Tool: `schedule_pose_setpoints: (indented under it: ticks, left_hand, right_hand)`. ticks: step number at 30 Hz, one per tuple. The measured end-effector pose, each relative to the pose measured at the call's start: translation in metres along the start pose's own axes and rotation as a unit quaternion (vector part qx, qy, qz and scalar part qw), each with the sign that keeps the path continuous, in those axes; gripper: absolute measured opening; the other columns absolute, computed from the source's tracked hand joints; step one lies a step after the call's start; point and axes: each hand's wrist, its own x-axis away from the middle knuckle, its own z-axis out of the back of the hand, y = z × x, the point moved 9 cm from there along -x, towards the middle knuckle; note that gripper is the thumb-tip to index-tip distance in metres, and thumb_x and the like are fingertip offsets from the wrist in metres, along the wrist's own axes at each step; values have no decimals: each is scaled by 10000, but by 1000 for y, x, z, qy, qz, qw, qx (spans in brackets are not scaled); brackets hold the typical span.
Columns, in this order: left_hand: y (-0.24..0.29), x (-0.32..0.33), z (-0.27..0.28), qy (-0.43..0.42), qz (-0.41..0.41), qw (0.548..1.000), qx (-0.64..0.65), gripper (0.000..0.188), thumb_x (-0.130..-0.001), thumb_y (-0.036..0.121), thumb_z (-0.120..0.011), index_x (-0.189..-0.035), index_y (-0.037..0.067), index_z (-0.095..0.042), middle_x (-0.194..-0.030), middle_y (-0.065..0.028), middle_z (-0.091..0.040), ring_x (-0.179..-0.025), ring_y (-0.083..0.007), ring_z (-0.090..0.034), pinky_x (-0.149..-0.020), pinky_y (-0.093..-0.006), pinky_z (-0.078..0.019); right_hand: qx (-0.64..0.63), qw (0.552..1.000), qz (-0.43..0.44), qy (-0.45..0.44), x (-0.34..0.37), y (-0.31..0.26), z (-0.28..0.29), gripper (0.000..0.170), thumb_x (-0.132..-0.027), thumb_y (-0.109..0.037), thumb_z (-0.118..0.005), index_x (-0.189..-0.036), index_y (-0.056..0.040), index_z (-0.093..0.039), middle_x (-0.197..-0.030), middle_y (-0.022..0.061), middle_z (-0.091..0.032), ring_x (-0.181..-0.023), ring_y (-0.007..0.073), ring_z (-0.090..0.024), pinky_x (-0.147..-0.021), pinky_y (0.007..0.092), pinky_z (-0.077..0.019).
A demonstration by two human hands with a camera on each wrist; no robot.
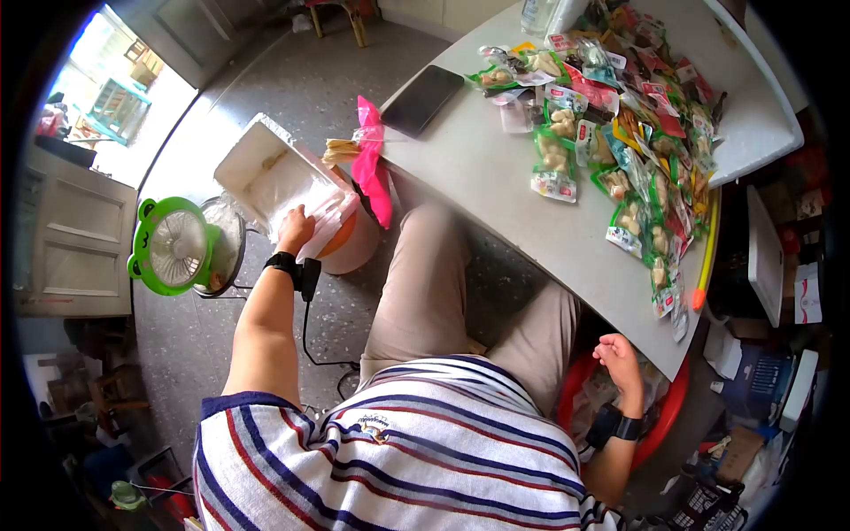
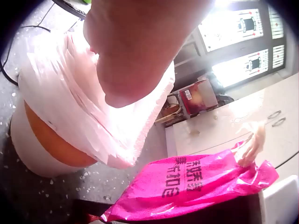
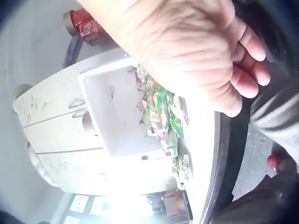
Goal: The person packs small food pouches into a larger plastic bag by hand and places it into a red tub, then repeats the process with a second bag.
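Note:
My left hand [image 1: 297, 231] reaches over the near end of a white foam box [image 1: 258, 168] and touches its clear plastic liner [image 1: 312, 196]. Its fingertips are hidden in the left wrist view, and I cannot tell whether they pinch the liner. Beneath the box stands a white bucket [image 2: 28, 144] with an orange band. Over by the table's right front corner, my right hand [image 1: 619, 356] hangs with loosely curled fingers and holds nothing. The white table [image 1: 496, 203] bears a heap of small vacuum-sealed snack packs [image 1: 611, 146], many green-edged.
A pink plastic bag [image 1: 372, 168] hangs at the table's left edge near a black phone [image 1: 422, 101]. Left of the box is a green frog-shaped fan [image 1: 175, 246]. Another foam box [image 1: 753, 97] lies at the table's right, and a red basin [image 1: 660, 434] sits below.

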Motion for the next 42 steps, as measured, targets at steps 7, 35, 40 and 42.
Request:
schedule_pose_setpoints:
  ticks: [7, 35, 40, 42]
  left_hand:
    - [4, -6, 2, 9, -52, 997, -49, 270, -697, 234, -447, -866, 63, -568, -885, -175, -554, -858, -313, -522, -755, -375, -412]
    - [244, 189, 159, 255, -431, 787, 360, 133, -678, -6, -534, -633, 46, -420, -559, -68, -417, -500, -183, -419, -450, -278, -357]
    - [326, 214, 97, 92, -471, 813, 331, 102, -637, 55, -543, -642, 41, -442, -605, -130, -468, -576, -308, -485, -493, -370, -384]
    - [344, 224, 80, 61, -484, 811, 323, 109, -650, 96, -548, -651, 41, -453, -640, -137, -482, -606, -329, -482, -523, -388, -385]
  right_hand:
    - [0, 1000, 7, -2, -13, -15, -18, 187, -776, -66, -500, -935, 28, -470, -779, 55, -536, -703, 110, -522, -647, 225, -433]
    - [-154, 957, 235, -77, -54, -170, -132, 176, -796, -133, -491, -927, -16, -473, -809, 39, -527, -735, 106, -523, -617, 218, -435]
    - [-286, 944, 154, -58, -80, -174, -157, 187, -800, -170, -488, -913, -26, -452, -758, 27, -511, -674, 101, -509, -566, 229, -440]
    - [-334, 925, 169, -64, -91, -173, -164, 168, -801, -172, -487, -877, -26, -456, -745, 30, -508, -655, 101, -508, -546, 226, -442]
